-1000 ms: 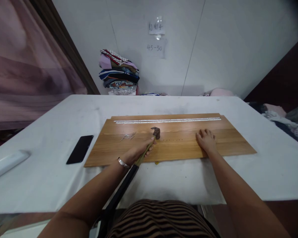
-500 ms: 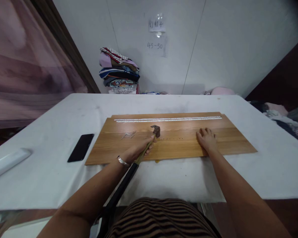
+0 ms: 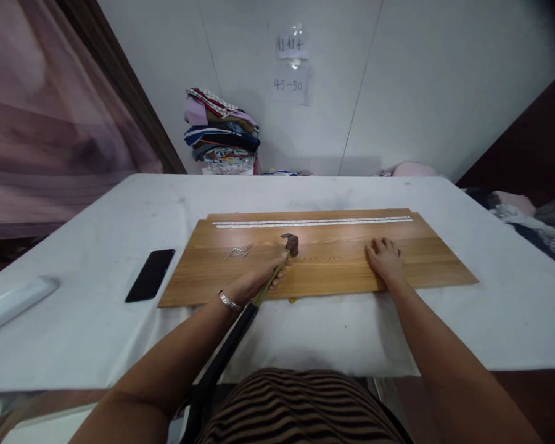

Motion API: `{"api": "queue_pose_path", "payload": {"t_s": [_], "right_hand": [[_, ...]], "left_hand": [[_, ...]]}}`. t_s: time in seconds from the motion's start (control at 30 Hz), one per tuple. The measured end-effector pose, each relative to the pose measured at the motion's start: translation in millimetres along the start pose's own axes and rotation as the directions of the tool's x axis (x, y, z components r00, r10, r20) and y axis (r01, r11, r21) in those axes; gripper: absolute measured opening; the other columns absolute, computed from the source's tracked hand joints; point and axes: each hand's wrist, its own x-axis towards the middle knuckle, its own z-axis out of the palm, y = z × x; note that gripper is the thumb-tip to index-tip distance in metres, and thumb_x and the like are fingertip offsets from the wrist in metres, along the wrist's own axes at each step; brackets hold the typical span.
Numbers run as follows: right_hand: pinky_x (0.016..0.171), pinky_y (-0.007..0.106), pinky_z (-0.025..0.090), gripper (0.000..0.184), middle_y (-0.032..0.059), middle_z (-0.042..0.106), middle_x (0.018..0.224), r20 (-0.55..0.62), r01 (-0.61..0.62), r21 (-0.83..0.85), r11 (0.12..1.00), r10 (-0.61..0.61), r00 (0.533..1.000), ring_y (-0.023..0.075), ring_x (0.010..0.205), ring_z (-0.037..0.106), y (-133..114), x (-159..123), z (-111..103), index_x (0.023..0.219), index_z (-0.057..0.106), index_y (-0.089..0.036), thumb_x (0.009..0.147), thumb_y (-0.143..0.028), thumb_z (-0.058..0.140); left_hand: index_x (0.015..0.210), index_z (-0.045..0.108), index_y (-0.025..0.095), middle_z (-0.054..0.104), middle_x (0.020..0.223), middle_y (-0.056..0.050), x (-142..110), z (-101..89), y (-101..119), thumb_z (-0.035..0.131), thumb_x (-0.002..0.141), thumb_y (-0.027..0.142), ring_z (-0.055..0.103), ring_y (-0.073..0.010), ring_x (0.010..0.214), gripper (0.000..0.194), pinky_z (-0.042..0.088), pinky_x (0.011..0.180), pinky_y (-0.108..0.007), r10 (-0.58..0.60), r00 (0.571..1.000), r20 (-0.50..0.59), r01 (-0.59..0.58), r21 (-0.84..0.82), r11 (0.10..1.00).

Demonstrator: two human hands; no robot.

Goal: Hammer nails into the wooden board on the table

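My left hand (image 3: 264, 272) is wrapped around the upper handle of a claw hammer (image 3: 291, 244), close below its metal head. The hammer's long handle slants back toward my body, its lower part black. Under the head lies a wooden board (image 3: 342, 275), and I cannot tell whether the head touches it. To the right of the head runs a row of small dark points (image 3: 321, 258) in the board. My right hand (image 3: 386, 259) rests on the board's right half, fingers spread, holding nothing. Several loose nails (image 3: 239, 252) lie left of the hammer.
Two white measuring strips (image 3: 314, 222) run along the board's far side. A black phone (image 3: 150, 275) lies on the white table (image 3: 134, 213) left of the board, with a white tube-like object (image 3: 18, 302) farther left. Folded clothes (image 3: 224, 132) are stacked behind the table by the wall.
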Motion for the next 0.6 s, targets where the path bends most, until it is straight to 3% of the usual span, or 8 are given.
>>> {"api": "queue_pose_path", "payload": {"t_s": [0.6], "right_hand": [[0.111,0.050,0.033,0.052,0.0183,0.057,0.146,-0.003,0.006,-0.024,1.000,-0.006,1.000,0.0322,0.137,0.046,0.6,0.2,0.9,0.135,0.063,-0.018,0.102,-0.045,0.034]], "left_hand": [[0.100,0.058,0.019,0.045,0.062,0.007,1.1,-1.9,0.5,0.050,0.098,0.062,0.033,-0.0064,0.043,0.044,0.021,0.043,-0.023,0.007,1.000,-0.007,-0.007,-0.017,1.000]]}}
